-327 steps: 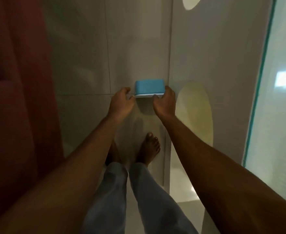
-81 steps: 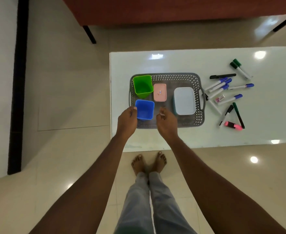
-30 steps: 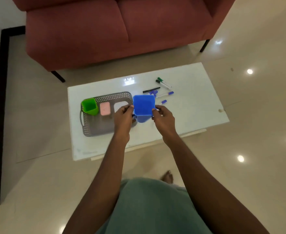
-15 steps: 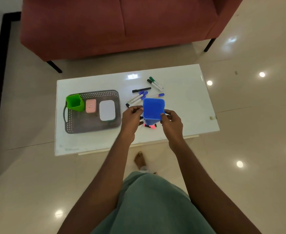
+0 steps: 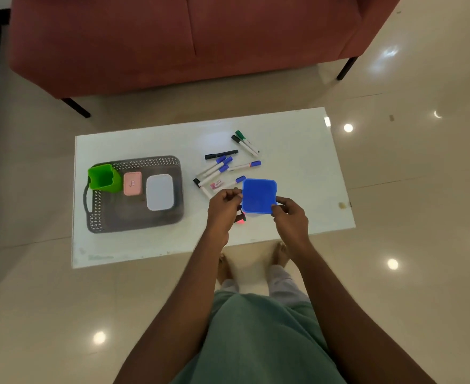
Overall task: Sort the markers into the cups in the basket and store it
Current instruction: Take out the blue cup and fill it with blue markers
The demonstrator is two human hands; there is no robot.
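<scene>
Held above the white table [image 5: 297,167], near its front edge and right of centre: a blue cup [image 5: 259,195], square-mouthed with rounded corners, opening turned up toward the camera, solid blue inside. Pinched at its left rim by the left hand [image 5: 224,205], fingertips pressed together on the edge; gripped at its lower right corner by the right hand [image 5: 290,216], thumb on the rim, other fingers curled beneath. Below the cup, between the two hands, a glimpse of a pink marker [image 5: 240,219], mostly hidden. Scattered on the table beyond the cup, toward the middle and back: loose markers [image 5: 220,166] — white barrels with blue caps lying side by side, one all-black marker [image 5: 221,154] crosswise behind them, two with green and black caps [image 5: 244,141] angled toward the back edge, one blue-capped marker [image 5: 244,165] lying apart to the right. Just left of the cup, a small pink-and-white item [image 5: 216,185], too small to tell what. Toward the left edge, a grey perforated basket [image 5: 134,220] with a side handle, holding a green cup [image 5: 103,178] upright in its back left corner, a pink box [image 5: 132,183] just beside it, and a pale lidded box [image 5: 159,192] further right — front half of the basket bare. Behind the table, a red sofa [image 5: 172,42] on dark legs; glossy tiled floor [image 5: 408,189] all around.
</scene>
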